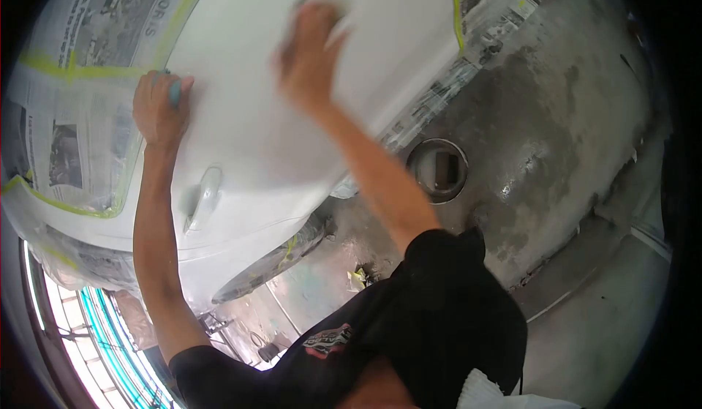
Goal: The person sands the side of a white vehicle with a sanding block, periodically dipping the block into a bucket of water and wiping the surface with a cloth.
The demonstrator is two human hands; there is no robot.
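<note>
A white car door panel [248,109] fills the upper middle, with its white door handle [205,197] at the lower left. My left hand [159,109] rests at the panel's window edge, fingers curled round a small blue-teal piece [175,94] whose kind I cannot make out. Higher up, over the panel, my right hand [313,54] is smeared by motion. Its fingers are bent over something dark and flat, mostly hidden beneath them and too blurred to name.
Newspaper [124,14] and yellow-green masking tape [95,70] cover the window. Taped covering [439,94] runs along the panel's lower edge. A round basin [414,178] with a dark rectangular block [447,169] inside stands on the stained floor [541,167]. The covered wheel [274,259] is below.
</note>
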